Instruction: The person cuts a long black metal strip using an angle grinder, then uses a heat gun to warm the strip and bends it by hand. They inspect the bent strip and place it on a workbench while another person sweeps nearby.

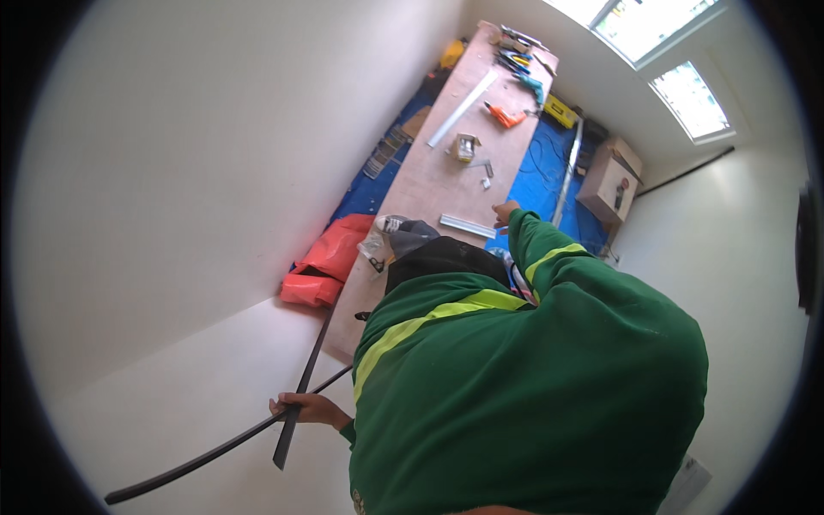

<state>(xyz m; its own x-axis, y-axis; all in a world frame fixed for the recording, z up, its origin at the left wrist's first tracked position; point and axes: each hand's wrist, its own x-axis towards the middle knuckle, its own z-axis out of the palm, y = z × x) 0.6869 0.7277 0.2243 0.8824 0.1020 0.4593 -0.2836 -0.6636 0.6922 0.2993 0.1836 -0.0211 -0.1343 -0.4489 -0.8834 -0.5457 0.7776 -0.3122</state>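
My left hand (311, 409), out at the lower left, is closed around dark, narrow strips. One long strip (184, 468) runs off to the lower left, and a second strip (306, 378) crosses it at the hand. Which fingers grip which strip is hard to make out. My right hand (505, 215) reaches forward past the edge of a long wooden board (412, 193), fingers partly stretched out, with nothing visible in it. Close to that hand, a silver metal channel (468, 226) lies across the board. My sleeves are green with yellow bands.
Farther along the board are a small open box (466, 148), a white strip (463, 107), an orange drill (505, 115) and a teal drill (530, 86). Red plastic sheeting (326, 262) lies left, blue tarp (536, 167) beneath. A wooden box (611, 180) stands right.
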